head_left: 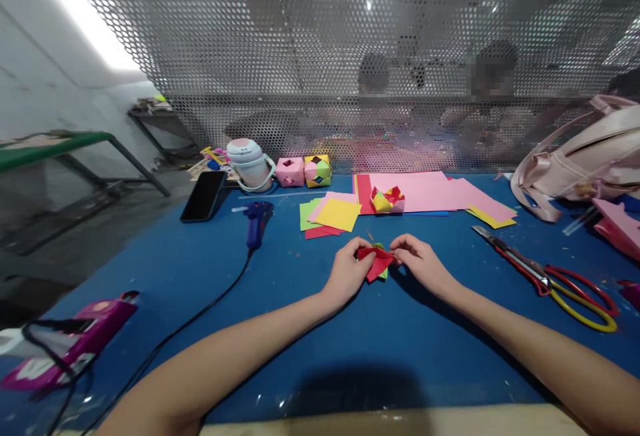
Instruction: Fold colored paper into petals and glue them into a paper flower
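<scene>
Red and green folded paper (376,261) sits at the centre of the frame on the blue table (280,289), pinched between both hands. Left hand (349,268) and right hand (420,261) each close fingertips on its edges. Scissors (550,279) lie at right, a glue gun (258,221) upper left.

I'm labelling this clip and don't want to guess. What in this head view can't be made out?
Folded paper: head view; the left hand and right hand pinch it, fingers covering its folds.
Pink bag: cut off by the right edge.
People behind the mesh screen: blurred and veiled by its holes.
Pink tool, lower left: cut by the left edge, kind unclear.
</scene>
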The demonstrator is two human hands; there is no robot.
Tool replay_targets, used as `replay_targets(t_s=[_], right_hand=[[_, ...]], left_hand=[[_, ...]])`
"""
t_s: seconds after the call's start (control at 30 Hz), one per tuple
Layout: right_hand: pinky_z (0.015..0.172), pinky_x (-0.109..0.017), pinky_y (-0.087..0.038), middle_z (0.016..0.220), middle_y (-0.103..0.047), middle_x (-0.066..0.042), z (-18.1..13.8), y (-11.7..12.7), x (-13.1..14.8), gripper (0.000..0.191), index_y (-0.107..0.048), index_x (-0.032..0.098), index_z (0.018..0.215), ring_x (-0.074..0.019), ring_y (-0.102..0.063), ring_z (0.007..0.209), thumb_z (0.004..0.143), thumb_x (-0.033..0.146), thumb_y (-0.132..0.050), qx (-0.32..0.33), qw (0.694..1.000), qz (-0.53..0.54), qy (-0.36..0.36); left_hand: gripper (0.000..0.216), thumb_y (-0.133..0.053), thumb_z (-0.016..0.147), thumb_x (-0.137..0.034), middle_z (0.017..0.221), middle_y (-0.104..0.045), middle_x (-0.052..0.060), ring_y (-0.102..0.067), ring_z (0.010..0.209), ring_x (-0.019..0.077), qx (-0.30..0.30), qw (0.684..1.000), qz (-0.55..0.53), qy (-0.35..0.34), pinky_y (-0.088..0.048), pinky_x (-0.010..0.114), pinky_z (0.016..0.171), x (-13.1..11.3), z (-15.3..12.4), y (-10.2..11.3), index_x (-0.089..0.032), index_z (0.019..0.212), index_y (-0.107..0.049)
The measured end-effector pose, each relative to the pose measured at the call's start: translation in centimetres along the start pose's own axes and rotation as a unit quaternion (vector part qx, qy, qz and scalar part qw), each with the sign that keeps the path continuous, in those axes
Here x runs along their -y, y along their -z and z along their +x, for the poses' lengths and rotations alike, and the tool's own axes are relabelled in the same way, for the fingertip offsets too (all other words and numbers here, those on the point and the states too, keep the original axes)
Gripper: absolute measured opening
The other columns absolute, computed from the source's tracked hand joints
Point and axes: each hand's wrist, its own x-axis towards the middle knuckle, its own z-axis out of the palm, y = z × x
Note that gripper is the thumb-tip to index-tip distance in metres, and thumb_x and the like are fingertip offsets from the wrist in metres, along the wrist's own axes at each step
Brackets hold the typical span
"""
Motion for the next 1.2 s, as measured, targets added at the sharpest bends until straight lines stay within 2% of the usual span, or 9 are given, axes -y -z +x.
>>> replay_targets(t_s=[0.23,0.43,0.73,0.97,1.2], right_hand=[[0.051,-0.022,-0.036,0.059,-0.051,0.003,-0.5,-0.1,0.8,0.009,-0.053,0.017,0.072,-0.0100,-0.046,0.054,0.077,0.024,-0.049,-0.009,0.994,-0.104,0.044],[0.052,-0.021,-0.035,0.059,-0.051,0.003,-0.1,0.8,1.0,0.009,-0.054,0.017,0.071,-0.0102,-0.045,0.055,0.077,0.018,-0.047,0.008,0.981,-0.170,0.090],[0.055,-0.022,-0.037,0.065,-0.055,0.000,-0.3,0.4,1.2,0.009,-0.055,0.017,0.071,-0.0110,-0.049,0.059,0.076,0.015,-0.047,0.002,0.974,-0.189,0.122],[0.056,-0.022,-0.040,0.070,-0.059,0.000,-0.5,-0.7,0.5,0.010,-0.057,0.017,0.084,-0.0114,-0.052,0.061,0.078,0.022,-0.050,-0.016,0.986,-0.144,0.083],[0.062,-0.023,-0.039,0.072,-0.058,-0.001,-0.5,-0.7,0.2,0.009,-0.057,0.017,0.077,-0.0124,-0.053,0.065,0.079,0.015,-0.049,-0.045,0.966,-0.194,0.165]], left_hand=[[0.006,-0.051,0.073,-0.017,0.075,-0.057,-0.002,-0.053,0.070,0.0117,0.002,0.999,-0.020,-0.027,-0.042,0.023,0.066,0.2,-0.1,-0.1,-0.017,0.079,-0.054],[0.022,-0.054,0.070,-0.015,0.087,-0.057,0.001,-0.057,0.084,0.0133,0.019,0.992,-0.126,-0.025,-0.045,0.026,0.076,0.8,0.0,-0.5,-0.017,0.091,-0.048],[0.011,-0.054,0.071,-0.014,0.079,-0.058,0.000,-0.055,0.075,0.0123,0.028,0.997,-0.064,-0.040,-0.044,0.025,0.071,0.5,-0.3,-0.4,-0.016,0.082,-0.054],[0.003,-0.053,0.074,-0.018,0.073,-0.056,-0.002,-0.052,0.070,0.0115,0.030,0.997,-0.050,-0.042,-0.042,0.022,0.066,-0.1,-0.7,-0.3,-0.016,0.076,-0.053],[0.007,-0.051,0.072,-0.016,0.075,-0.056,-0.002,-0.053,0.071,0.0112,0.050,0.994,-0.100,-0.014,-0.043,0.022,0.066,0.0,-0.8,-0.5,-0.016,0.078,-0.053]])
